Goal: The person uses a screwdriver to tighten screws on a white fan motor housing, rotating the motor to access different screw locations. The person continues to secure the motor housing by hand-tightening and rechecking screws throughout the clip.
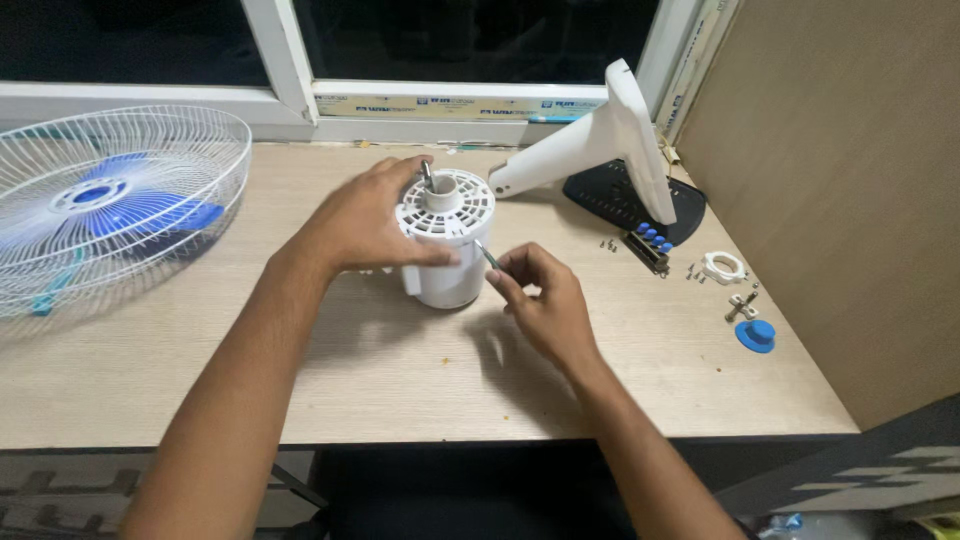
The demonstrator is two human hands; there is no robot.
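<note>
Motor housing: white fan motor housing stands upright near the middle of the surface, vented face up, metal shaft poking out of the top.
Left hand: my left hand wraps the housing from the side, fingers clenched on its rim and wall.
Right hand: my right hand pinches a thin metal tool, tip touching the housing's side.
Doing it well: I judge a firm left grip and a square tool tip matter, so it won't slip.
Around: fan stand behind; small screws, white ring, blue knob to the right; wire grille with blue blades far left.
</note>
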